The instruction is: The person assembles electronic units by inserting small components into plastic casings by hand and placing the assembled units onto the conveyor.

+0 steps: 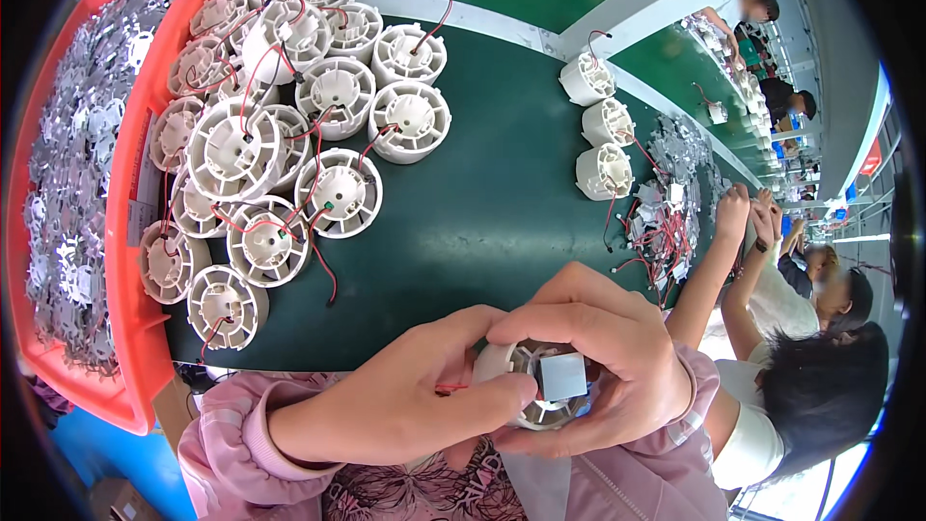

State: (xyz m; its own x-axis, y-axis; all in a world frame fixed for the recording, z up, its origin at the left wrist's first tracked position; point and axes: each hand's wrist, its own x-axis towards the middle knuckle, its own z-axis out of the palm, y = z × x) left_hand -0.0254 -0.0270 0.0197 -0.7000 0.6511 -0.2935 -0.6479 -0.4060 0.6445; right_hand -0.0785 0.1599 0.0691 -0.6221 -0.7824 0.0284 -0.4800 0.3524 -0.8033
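Observation:
Close to my body, a round white plastic housing is held between both hands, its spoked face turned up. A square light-grey piece sits over the middle of that face. My left hand grips the housing's left side, its thumb reaching onto the face beside the square piece. Around the far and right sides curl the fingers of my right hand. A short bit of red wire shows by my left fingers. My hands hide much of the housing's wall.
Many similar housings with red and black wires cluster left on the green table. A red bin of flat metal pieces stands beyond them. Rightward are three housings, a pile of small wired parts and a co-worker's arm.

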